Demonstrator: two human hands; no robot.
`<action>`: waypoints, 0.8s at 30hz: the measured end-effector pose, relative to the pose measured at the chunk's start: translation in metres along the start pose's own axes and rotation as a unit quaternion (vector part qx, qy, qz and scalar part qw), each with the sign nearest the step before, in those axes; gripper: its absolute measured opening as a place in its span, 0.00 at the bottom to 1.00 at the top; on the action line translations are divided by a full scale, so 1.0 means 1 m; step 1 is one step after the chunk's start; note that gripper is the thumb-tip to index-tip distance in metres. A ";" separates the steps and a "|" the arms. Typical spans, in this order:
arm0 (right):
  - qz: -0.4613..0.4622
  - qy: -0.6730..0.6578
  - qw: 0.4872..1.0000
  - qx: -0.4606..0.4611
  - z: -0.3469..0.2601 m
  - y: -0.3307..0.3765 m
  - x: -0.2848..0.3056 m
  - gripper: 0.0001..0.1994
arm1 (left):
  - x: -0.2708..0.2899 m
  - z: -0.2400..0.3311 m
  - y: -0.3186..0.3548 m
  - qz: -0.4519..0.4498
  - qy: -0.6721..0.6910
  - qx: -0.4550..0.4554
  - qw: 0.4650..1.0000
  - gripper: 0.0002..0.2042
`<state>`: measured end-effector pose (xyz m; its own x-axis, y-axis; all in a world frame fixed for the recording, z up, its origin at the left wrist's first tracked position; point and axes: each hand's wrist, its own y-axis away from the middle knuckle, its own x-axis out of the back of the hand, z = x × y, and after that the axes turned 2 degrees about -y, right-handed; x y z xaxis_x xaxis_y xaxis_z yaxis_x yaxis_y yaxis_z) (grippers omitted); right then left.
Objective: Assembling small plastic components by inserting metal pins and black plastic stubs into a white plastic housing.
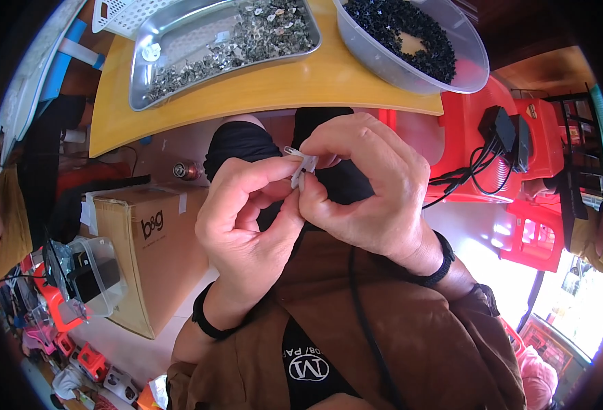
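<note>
Close together above my lap, both hands pinch one small white plastic piece [304, 166]. My left hand [247, 212] grips its left side between thumb and fingertips. From the right, my right hand [373, 184] holds the same piece with thumb and forefinger, and its fingertips partly cover it. The exact kind of piece is too small to make out. Beyond the hands, a metal tray [178, 34] with many small shiny metal parts [247, 44] rests on a yellow table [274, 93]. A clear plastic bowl [390, 68] of small black parts [421, 51] stands to its right.
A white perforated basket [120, 15] sits behind the tray. On the left are a cardboard box [161, 246], a drink can [186, 170] and a clear plastic bin [103, 273]. Right of the table, black adapters with cables [506, 137] lie on red plastic stools [476, 160].
</note>
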<state>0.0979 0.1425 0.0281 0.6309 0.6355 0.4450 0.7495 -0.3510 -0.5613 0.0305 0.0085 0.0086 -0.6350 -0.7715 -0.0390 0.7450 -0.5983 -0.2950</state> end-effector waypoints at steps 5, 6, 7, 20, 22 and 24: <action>0.014 -0.008 1.000 -0.009 0.001 0.001 -0.002 0.12 | -0.001 -0.002 -0.001 -0.003 -0.020 -0.008 1.000 0.15; 0.011 -0.010 1.000 -0.025 -0.001 0.001 -0.001 0.12 | -0.001 -0.001 -0.001 -0.003 -0.019 -0.009 1.000 0.15; 0.010 -0.010 1.000 -0.027 0.000 0.002 -0.001 0.12 | -0.001 -0.002 -0.002 -0.010 -0.019 -0.012 1.000 0.14; -0.067 -0.148 0.978 -0.133 0.013 0.005 0.004 0.13 | 0.000 -0.001 -0.010 -0.008 0.190 0.167 0.967 0.12; -0.057 -0.194 0.962 -0.184 0.014 0.009 0.002 0.11 | 0.002 -0.004 -0.008 -0.014 0.198 0.174 0.965 0.12; -0.062 -0.185 0.961 -0.194 0.008 0.007 0.004 0.11 | 0.003 -0.006 -0.008 -0.027 0.165 0.150 0.974 0.11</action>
<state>0.1040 0.1485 0.0206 0.4707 0.8654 0.1720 0.8783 -0.4410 -0.1847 0.0215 0.0120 0.0052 -0.6692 -0.6547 -0.3514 0.7033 -0.7107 -0.0152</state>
